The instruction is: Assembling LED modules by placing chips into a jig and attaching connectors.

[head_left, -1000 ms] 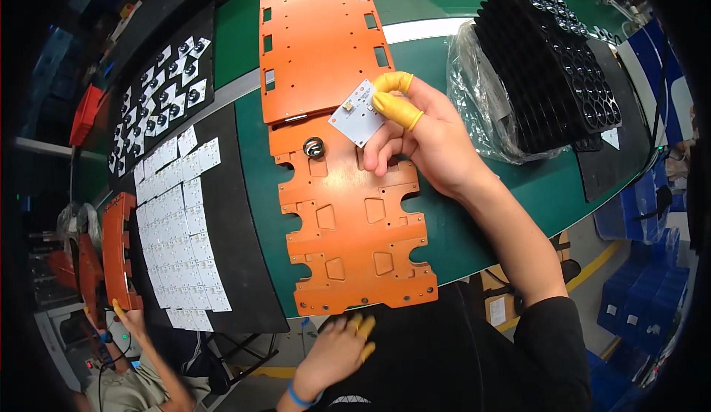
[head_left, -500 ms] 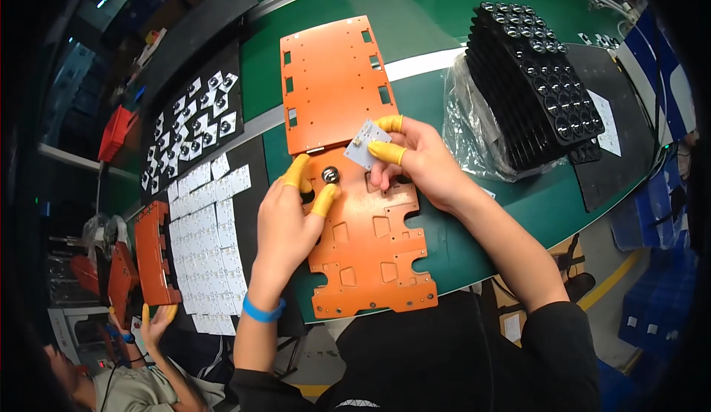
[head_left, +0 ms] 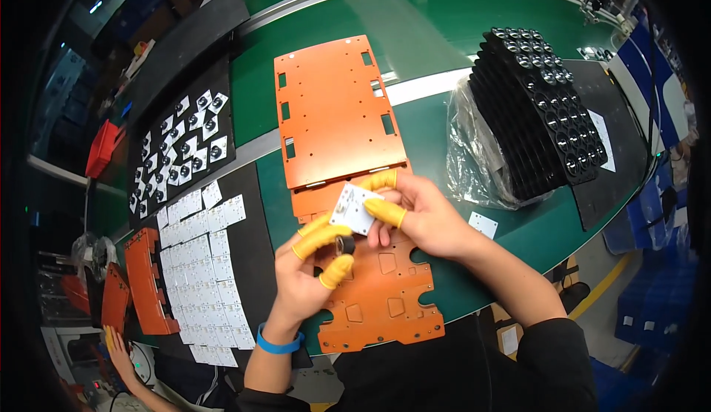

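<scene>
Left hand point(head_left: 305, 273), yellow finger cots: thumb and fingertips pinching one black lens point(head_left: 345, 245). Right hand point(head_left: 428, 221), likewise fitted: thumb and forefinger pinching one white board point(head_left: 357, 208) at its right side, tilted, above the orange plate point(head_left: 374, 310). Lens just beside the board's lower edge; contact cannot be told. Step in hand, by judgement: bringing lens and board together. Next move seems to call for squaring one to the other, both pinches steady. Plate: notched, beneath the hands. Board rows point(head_left: 196, 264): on black mat point(head_left: 255, 223), left. Loose board point(head_left: 483, 224): one, right of plate. Lens-bearing boards point(head_left: 181, 145): farther left. Tray stack point(head_left: 518, 108): black, right. Orange cover point(head_left: 333, 112): beyond plate.
</scene>
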Action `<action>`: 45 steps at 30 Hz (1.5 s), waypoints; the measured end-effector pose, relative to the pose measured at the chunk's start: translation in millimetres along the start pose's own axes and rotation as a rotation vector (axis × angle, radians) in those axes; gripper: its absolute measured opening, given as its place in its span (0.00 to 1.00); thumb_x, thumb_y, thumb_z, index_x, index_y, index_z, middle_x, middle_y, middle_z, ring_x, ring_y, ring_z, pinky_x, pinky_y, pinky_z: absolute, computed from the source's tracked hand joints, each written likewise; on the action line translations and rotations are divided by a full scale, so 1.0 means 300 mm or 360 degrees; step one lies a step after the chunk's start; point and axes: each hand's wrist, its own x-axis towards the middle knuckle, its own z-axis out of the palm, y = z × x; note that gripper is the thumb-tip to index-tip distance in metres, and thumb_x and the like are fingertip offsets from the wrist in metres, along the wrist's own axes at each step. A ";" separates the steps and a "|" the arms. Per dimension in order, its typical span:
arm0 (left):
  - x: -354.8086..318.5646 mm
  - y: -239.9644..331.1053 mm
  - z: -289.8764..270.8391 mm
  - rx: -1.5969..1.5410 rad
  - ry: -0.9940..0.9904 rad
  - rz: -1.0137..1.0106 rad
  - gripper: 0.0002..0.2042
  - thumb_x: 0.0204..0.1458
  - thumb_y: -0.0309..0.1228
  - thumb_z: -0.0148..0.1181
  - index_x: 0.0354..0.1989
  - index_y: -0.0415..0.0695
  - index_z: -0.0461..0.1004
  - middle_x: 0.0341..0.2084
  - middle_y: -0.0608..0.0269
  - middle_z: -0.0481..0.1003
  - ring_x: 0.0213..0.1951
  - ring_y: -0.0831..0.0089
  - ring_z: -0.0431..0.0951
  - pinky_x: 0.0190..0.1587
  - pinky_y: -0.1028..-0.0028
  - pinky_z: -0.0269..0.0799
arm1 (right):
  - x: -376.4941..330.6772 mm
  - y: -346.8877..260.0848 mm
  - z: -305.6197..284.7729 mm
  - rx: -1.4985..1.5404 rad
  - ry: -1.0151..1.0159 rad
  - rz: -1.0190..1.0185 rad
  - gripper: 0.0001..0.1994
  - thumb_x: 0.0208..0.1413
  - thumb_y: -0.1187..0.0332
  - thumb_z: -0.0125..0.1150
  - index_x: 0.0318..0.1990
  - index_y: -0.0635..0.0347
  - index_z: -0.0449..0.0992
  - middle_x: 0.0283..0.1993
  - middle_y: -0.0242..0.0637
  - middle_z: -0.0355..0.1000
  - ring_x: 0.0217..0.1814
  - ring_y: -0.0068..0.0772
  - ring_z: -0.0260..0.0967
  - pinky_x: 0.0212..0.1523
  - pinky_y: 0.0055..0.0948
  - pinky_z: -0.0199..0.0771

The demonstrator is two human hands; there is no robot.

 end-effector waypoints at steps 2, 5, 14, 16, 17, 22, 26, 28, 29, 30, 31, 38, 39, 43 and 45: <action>-0.005 -0.010 -0.010 0.0369 -0.0060 0.0277 0.18 0.45 0.33 0.71 0.43 0.36 0.77 0.47 0.48 0.74 0.38 0.69 0.76 0.36 0.75 0.73 | -0.013 -0.025 0.017 -0.0078 -0.0040 0.0050 0.11 0.64 0.72 0.51 0.50 0.68 0.68 0.33 0.37 0.74 0.30 0.19 0.72 0.31 0.19 0.71; -0.012 0.000 -0.015 0.0454 -0.0120 0.0496 0.19 0.41 0.31 0.73 0.43 0.38 0.77 0.45 0.46 0.75 0.41 0.56 0.77 0.42 0.67 0.75 | -0.019 -0.004 0.033 -0.0094 -0.0097 0.0033 0.09 0.63 0.73 0.54 0.46 0.69 0.71 0.33 0.37 0.74 0.32 0.19 0.72 0.35 0.20 0.74; -0.021 0.004 -0.001 0.0940 0.0251 0.0657 0.19 0.40 0.22 0.71 0.43 0.33 0.75 0.38 0.48 0.75 0.36 0.52 0.78 0.36 0.66 0.77 | -0.021 0.038 0.059 -0.1004 0.0162 -0.0740 0.14 0.54 0.76 0.64 0.47 0.68 0.72 0.41 0.39 0.73 0.37 0.21 0.73 0.36 0.19 0.75; -0.019 -0.010 -0.006 0.1015 0.0231 0.0779 0.19 0.40 0.21 0.71 0.43 0.33 0.75 0.38 0.48 0.75 0.37 0.52 0.77 0.36 0.65 0.77 | -0.031 0.033 0.074 -0.0976 -0.0018 -0.0730 0.15 0.51 0.76 0.68 0.46 0.67 0.73 0.40 0.37 0.72 0.33 0.20 0.71 0.34 0.18 0.74; -0.019 -0.012 -0.003 0.1011 0.0236 0.0776 0.19 0.40 0.21 0.71 0.43 0.33 0.75 0.38 0.48 0.75 0.37 0.52 0.77 0.36 0.65 0.77 | -0.023 0.048 0.080 -0.1039 -0.0050 -0.0853 0.16 0.48 0.76 0.70 0.45 0.65 0.73 0.39 0.35 0.71 0.32 0.20 0.70 0.34 0.17 0.73; -0.028 -0.019 0.000 0.0983 0.0166 0.0780 0.20 0.39 0.20 0.70 0.43 0.32 0.75 0.37 0.49 0.74 0.37 0.52 0.77 0.37 0.65 0.77 | -0.031 0.046 0.089 -0.1154 0.0004 -0.0724 0.15 0.48 0.76 0.70 0.43 0.65 0.74 0.37 0.35 0.71 0.31 0.20 0.69 0.32 0.18 0.74; -0.027 -0.016 0.001 0.0897 0.0223 0.0598 0.18 0.41 0.18 0.68 0.43 0.32 0.76 0.36 0.50 0.74 0.35 0.53 0.77 0.37 0.66 0.76 | -0.032 0.042 0.079 -0.1042 0.0137 -0.0642 0.12 0.49 0.78 0.68 0.42 0.66 0.75 0.38 0.36 0.75 0.34 0.20 0.73 0.34 0.19 0.75; -0.031 -0.025 0.001 0.0871 0.0290 0.0525 0.15 0.43 0.16 0.65 0.43 0.32 0.76 0.36 0.49 0.75 0.34 0.55 0.78 0.38 0.67 0.77 | -0.028 0.037 0.061 -0.1011 0.0100 -0.0605 0.13 0.50 0.80 0.65 0.44 0.67 0.74 0.45 0.39 0.75 0.39 0.21 0.74 0.38 0.20 0.77; -0.031 -0.031 -0.007 0.0877 0.0272 0.0536 0.14 0.44 0.16 0.64 0.42 0.33 0.76 0.37 0.48 0.76 0.34 0.55 0.79 0.38 0.68 0.77 | -0.026 0.039 0.060 -0.0866 0.0064 -0.0609 0.13 0.51 0.81 0.63 0.45 0.68 0.73 0.48 0.41 0.73 0.41 0.22 0.74 0.41 0.20 0.77; -0.027 -0.039 -0.011 0.0886 0.0259 0.0550 0.12 0.45 0.16 0.62 0.41 0.34 0.77 0.38 0.48 0.77 0.34 0.56 0.80 0.38 0.69 0.78 | -0.020 0.038 0.057 -0.0724 0.0024 -0.0616 0.14 0.52 0.82 0.62 0.47 0.68 0.73 0.52 0.43 0.71 0.44 0.24 0.73 0.44 0.20 0.77; -0.028 -0.045 -0.011 0.0887 0.0260 0.0555 0.12 0.45 0.16 0.62 0.41 0.34 0.77 0.38 0.48 0.77 0.34 0.56 0.80 0.38 0.69 0.78 | -0.022 0.031 0.056 -0.0616 -0.0068 -0.0545 0.15 0.52 0.84 0.60 0.48 0.69 0.71 0.56 0.43 0.65 0.49 0.26 0.72 0.48 0.21 0.76; -0.063 -0.080 0.024 0.0390 0.0402 0.0507 0.18 0.49 0.17 0.63 0.49 0.30 0.68 0.39 0.48 0.79 0.37 0.62 0.83 0.39 0.73 0.78 | -0.023 0.061 0.076 -0.0487 -0.0099 -0.0555 0.15 0.51 0.86 0.61 0.47 0.69 0.70 0.51 0.38 0.62 0.52 0.27 0.71 0.53 0.23 0.76; -0.060 -0.077 0.017 0.0500 0.0401 0.0543 0.21 0.49 0.17 0.63 0.52 0.29 0.65 0.39 0.49 0.79 0.37 0.65 0.83 0.38 0.75 0.78 | -0.024 0.058 0.084 -0.0427 -0.0047 -0.0512 0.15 0.50 0.86 0.62 0.46 0.69 0.70 0.51 0.38 0.63 0.52 0.27 0.71 0.54 0.24 0.77; -0.029 -0.034 0.014 0.0698 0.0347 0.0525 0.21 0.50 0.17 0.62 0.53 0.28 0.66 0.34 0.51 0.81 0.34 0.69 0.83 0.35 0.77 0.77 | -0.028 0.072 0.080 -0.0362 0.0051 -0.0412 0.16 0.47 0.85 0.65 0.43 0.70 0.69 0.49 0.39 0.65 0.52 0.28 0.73 0.54 0.26 0.78; -0.031 -0.017 0.015 0.0738 0.0325 0.0515 0.19 0.50 0.18 0.62 0.51 0.29 0.69 0.31 0.53 0.81 0.31 0.68 0.83 0.33 0.76 0.77 | -0.025 0.076 0.085 -0.0319 0.0036 -0.0411 0.16 0.47 0.85 0.66 0.43 0.70 0.69 0.48 0.39 0.66 0.50 0.28 0.73 0.54 0.25 0.79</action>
